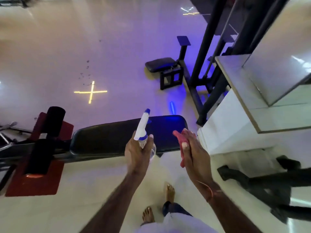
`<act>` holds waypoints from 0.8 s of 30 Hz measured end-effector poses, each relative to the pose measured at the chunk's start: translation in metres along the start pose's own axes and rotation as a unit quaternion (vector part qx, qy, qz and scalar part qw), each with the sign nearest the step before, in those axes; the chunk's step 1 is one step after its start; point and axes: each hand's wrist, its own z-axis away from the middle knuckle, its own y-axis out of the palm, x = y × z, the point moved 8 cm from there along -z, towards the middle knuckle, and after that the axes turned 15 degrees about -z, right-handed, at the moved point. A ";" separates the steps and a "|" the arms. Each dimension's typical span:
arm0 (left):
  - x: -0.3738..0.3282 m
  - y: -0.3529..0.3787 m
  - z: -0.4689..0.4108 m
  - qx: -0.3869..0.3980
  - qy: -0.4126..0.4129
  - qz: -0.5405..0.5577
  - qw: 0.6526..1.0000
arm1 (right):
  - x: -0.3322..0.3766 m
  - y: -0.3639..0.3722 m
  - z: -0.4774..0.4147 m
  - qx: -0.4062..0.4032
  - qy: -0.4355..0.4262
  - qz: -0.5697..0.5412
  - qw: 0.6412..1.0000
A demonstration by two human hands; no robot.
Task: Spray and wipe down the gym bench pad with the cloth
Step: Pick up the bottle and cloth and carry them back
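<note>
Low in the centre of the frame, both forearms reach up from the bottom edge toward the bench pad, a black cushion lying across the middle of the picture from left to right. Wrapped around the neck of the spray bottle, the left hand holds it upright with the white and blue nozzle tilted toward the upper right, over the pad's near edge. At its right, the right hand stands edge-on with fingers extended, thumb pressing a red cloth against the palm, so it grips the cloth just over the pad's right end. Between the two hands a clear stretch of pad surface shows, lit blue. Right of the pad's rounded end stands a white wall corner, close by. Pale tiled floor lies open along the pad's near edge, where two bare feet stand. Red frame parts and black rollers crowd the left end.
</note>
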 end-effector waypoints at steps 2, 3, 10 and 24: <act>-0.019 0.007 0.012 0.007 0.005 0.005 1.000 | -0.005 -0.025 0.010 -0.015 0.011 -0.002 1.000; -0.028 0.012 0.019 0.009 0.006 0.012 1.000 | -0.008 -0.040 0.014 -0.029 0.014 -0.004 0.999; -0.092 0.062 0.055 0.020 0.036 0.045 0.998 | -0.029 -0.128 0.016 -0.090 0.012 -0.039 0.995; -0.263 0.320 0.085 0.061 0.024 0.039 0.997 | -0.187 -0.393 -0.064 -0.102 0.022 0.005 0.995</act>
